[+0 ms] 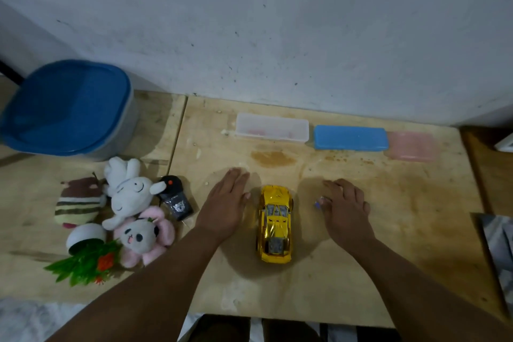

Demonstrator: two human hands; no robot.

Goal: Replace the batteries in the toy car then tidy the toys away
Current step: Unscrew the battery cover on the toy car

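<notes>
- Blue-lidded tub [66, 108] at far left, by the wall, on the bench [347, 272].
- Striped plush [77, 203], white bunny [129, 194], pink panda [144, 236] bunched together in front of the tub.
- White pot [83, 236] tipped on its side, green plant [83, 266] spilling toward the near edge.
- Black remote [176, 198] just right of the bunny, touching its ear.
- Left hand [224, 205] flat on the bench, palm down, fingers straight and together; grip released, holding nothing, just left of the car.
- Yellow car [274, 223] upright on its wheels in the middle of the bench, between both hands, touched by neither.
- Right hand [344, 208] palm down right of the car, fingers loosely bent; something small and bluish at the fingertips, too blurred to name; grip state impossible to tell.
- Along the wall behind: clear box [272, 128], then blue box [351, 137], then pink box [413, 146], side by side, lids on.
- Silvery packet [499, 253] at the right edge, partly cut off.
</notes>
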